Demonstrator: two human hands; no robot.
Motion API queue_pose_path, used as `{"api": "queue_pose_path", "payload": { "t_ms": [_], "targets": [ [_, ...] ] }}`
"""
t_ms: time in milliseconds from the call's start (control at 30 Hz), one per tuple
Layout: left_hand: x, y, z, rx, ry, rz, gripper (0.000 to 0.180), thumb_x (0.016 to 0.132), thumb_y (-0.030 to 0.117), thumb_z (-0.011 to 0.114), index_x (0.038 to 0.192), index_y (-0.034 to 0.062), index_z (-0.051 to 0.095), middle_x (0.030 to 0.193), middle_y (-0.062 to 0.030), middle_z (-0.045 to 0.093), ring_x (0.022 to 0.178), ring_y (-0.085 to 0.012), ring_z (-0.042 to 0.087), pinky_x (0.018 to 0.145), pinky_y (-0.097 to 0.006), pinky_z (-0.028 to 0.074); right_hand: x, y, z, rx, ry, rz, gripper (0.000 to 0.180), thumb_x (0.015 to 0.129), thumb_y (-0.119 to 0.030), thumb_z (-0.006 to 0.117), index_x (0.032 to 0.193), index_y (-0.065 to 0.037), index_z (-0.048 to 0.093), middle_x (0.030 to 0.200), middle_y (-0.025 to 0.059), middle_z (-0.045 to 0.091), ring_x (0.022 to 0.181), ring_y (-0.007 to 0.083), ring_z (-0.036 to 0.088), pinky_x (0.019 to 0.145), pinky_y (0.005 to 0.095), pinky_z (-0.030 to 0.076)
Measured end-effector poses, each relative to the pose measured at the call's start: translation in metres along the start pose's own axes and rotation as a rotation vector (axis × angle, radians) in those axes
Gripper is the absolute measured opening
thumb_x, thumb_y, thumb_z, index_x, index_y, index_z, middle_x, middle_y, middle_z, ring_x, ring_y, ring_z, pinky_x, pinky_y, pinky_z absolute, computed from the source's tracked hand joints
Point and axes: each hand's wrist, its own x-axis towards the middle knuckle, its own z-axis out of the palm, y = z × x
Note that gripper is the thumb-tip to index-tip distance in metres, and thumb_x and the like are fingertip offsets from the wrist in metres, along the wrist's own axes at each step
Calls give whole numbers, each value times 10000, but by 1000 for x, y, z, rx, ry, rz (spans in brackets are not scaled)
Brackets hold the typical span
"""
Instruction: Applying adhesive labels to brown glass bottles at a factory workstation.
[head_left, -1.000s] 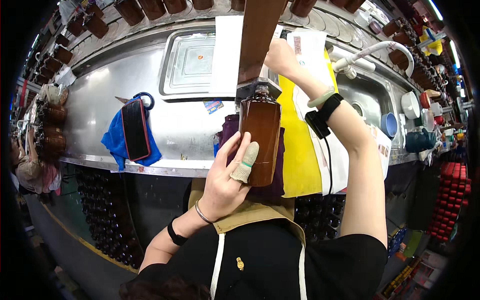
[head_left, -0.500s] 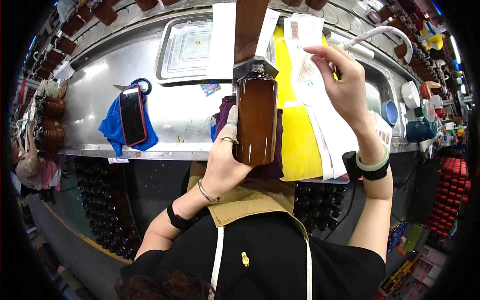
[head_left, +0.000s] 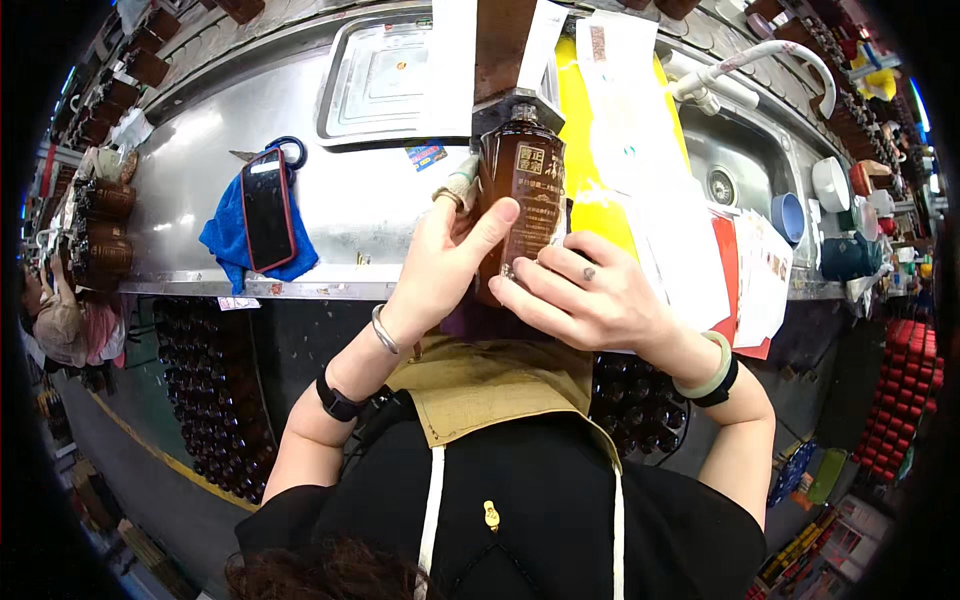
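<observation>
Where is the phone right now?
In the head view the phone lies left of centre on a blue cloth on the steel counter, to the left of the brown bottle that both hands hold.

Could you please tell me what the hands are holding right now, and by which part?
Both hands hold the brown glass bottle by its body: left hand around its side, right hand pressing its labelled front.

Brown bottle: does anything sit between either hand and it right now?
Nothing visible does. The left hand wraps the brown bottle from its left side, thumb across the front label, and the right hand lays its fingers directly on the lower front. Both hands touch the bottle.
</observation>
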Motion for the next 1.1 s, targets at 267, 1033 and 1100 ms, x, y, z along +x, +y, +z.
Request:
{"api": "queue_pose_path", "payload": {
  "t_ms": [267,1033,1100],
  "targets": [
    [-5,-2,-2,20,-82,-63,979,924,142,829,1633,-64,187,1547,-191,470,1394,-232,525,1165,-379,453,9,33,0,512,323,886,310,932,-138,797,1205,-30,698,778,1,565,694,134,542,644,290,447],
    [-30,-18,4,165,-63,46,1097,896,139,839,1651,-92,79,1642,-223,334,1520,-270,376,1248,-396,340,27,44,57,960,443,1309,651,847,-290,920,1320,13,592,842,-53,504,731,41,484,634,206,432],
    [-30,-16,4,139,-49,37,1085,904,128,832,1651,-92,77,1649,-221,323,1525,-270,368,1250,-397,337,31,43,53,1043,476,1322,664,842,-301,924,1312,33,594,850,-51,510,742,43,498,645,206,447]
  ]
}}
